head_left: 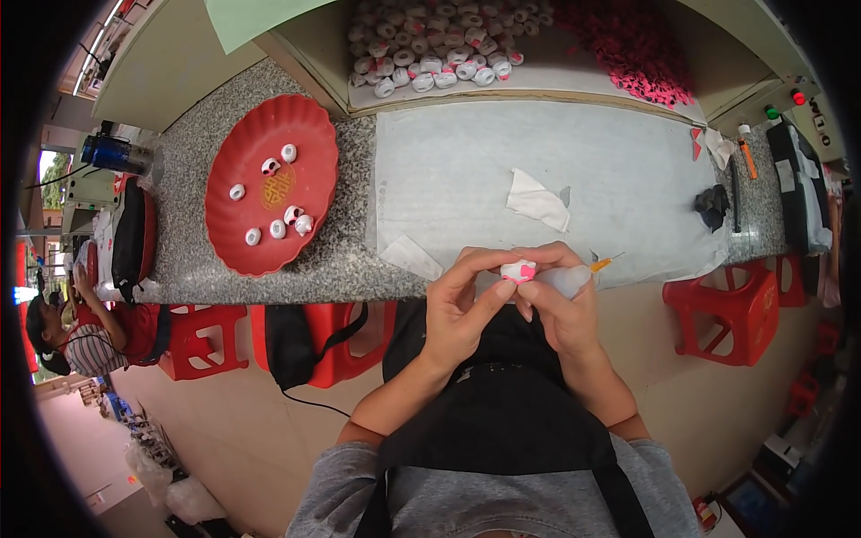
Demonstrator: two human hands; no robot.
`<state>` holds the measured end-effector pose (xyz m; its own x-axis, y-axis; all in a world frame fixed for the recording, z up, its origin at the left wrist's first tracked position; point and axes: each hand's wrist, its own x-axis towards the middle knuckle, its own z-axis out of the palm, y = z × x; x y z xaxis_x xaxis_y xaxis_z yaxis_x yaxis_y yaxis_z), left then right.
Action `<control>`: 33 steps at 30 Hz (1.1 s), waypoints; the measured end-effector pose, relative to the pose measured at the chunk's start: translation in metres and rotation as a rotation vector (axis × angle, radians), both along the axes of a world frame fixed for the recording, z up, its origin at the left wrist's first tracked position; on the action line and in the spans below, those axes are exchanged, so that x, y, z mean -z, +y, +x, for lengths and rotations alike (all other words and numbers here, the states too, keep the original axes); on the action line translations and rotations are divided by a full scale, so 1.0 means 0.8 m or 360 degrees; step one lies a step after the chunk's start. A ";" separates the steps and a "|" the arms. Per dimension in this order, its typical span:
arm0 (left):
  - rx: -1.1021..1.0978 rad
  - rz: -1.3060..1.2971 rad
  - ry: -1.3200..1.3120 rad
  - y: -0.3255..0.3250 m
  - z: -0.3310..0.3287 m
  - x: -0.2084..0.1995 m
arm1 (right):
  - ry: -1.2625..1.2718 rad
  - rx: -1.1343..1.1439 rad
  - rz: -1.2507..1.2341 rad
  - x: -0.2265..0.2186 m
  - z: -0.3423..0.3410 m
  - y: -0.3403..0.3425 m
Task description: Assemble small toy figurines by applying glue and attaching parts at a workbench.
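Observation:
Near the front edge of the workbench, my left hand (459,309) is closed, its thumb and fingers pinching a small rounded white piece with a pink patch (517,270). My right hand (572,316) meets it from the other side, thumb and fingertips also touching the piece. Tucked in the right hand is a translucent squeeze bottle (569,281) with an orange needle tip (604,264) that points away to the right. A crumpled white cloth or paper (536,201) lies just beyond my hands, and a folded white sheet (412,257) is left of them.
A red scalloped plate (229,161) on the left holds several white pieces, some with dark markings. The back shelf has piled white pieces (430,76) and small pink parts (641,67). Black crumpled material (712,206) sits at right. Red stools (726,309) stand below; another person (90,345) is far left.

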<state>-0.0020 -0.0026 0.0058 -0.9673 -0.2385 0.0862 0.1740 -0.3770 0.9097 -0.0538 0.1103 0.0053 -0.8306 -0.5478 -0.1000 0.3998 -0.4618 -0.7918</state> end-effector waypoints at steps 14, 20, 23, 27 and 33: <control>-0.0138 -0.0053 -0.0078 0.001 0.003 0.014 | -0.0018 0.0009 0.0000 0.003 0.002 -0.006; -0.0022 0.0317 -0.0093 0.004 0.005 0.008 | -0.0008 -0.0028 0.0040 0.002 0.000 -0.004; -0.0035 0.0318 -0.0070 0.006 0.002 0.007 | -0.0013 -0.0025 -0.0028 0.004 -0.001 -0.004; -0.0036 0.0312 -0.0054 0.006 0.004 0.008 | -0.0025 -0.0011 -0.0046 0.004 0.001 -0.006; -0.0075 0.0197 0.0040 0.006 0.004 0.007 | -0.0018 0.0010 -0.0086 0.007 0.003 -0.008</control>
<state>0.0012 0.0023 0.0001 -0.9528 -0.2937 0.0774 0.2162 -0.4769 0.8520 -0.0512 0.1038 -0.0001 -0.8331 -0.5473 -0.0802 0.4057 -0.5062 -0.7611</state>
